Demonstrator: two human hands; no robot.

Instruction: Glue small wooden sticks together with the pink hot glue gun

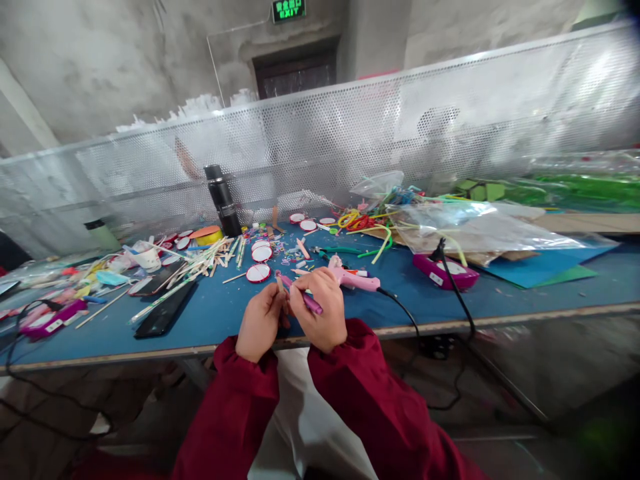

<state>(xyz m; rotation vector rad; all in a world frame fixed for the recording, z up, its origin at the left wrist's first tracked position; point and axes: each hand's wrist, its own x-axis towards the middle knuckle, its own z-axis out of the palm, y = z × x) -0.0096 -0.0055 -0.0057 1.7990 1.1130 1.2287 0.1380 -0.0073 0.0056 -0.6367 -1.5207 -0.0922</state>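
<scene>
Close to the table's front edge, my two hands work close together. My left hand (259, 323) is closed, pinching a small pale wooden stick (280, 285) that pokes up from the fingertips. In a writing grip, my right hand (323, 310) is closed on a purple marker (313, 304), whose front end points at the stick. Whether the two touch is too small to tell. Just beyond my right hand lies a pink hot glue gun (357, 280) with a black cord. A round white disc with a red rim (259, 273) lies beyond my left hand.
On the blue table (215, 313), a black phone (167, 312) and loose sticks (215, 257) lie left. A black bottle (223, 201) stands behind them. Green pliers (343, 251) lie beyond the glue gun. Right are a purple box (445, 273) and plastic bags (480, 230). A perforated screen (320, 147) runs behind.
</scene>
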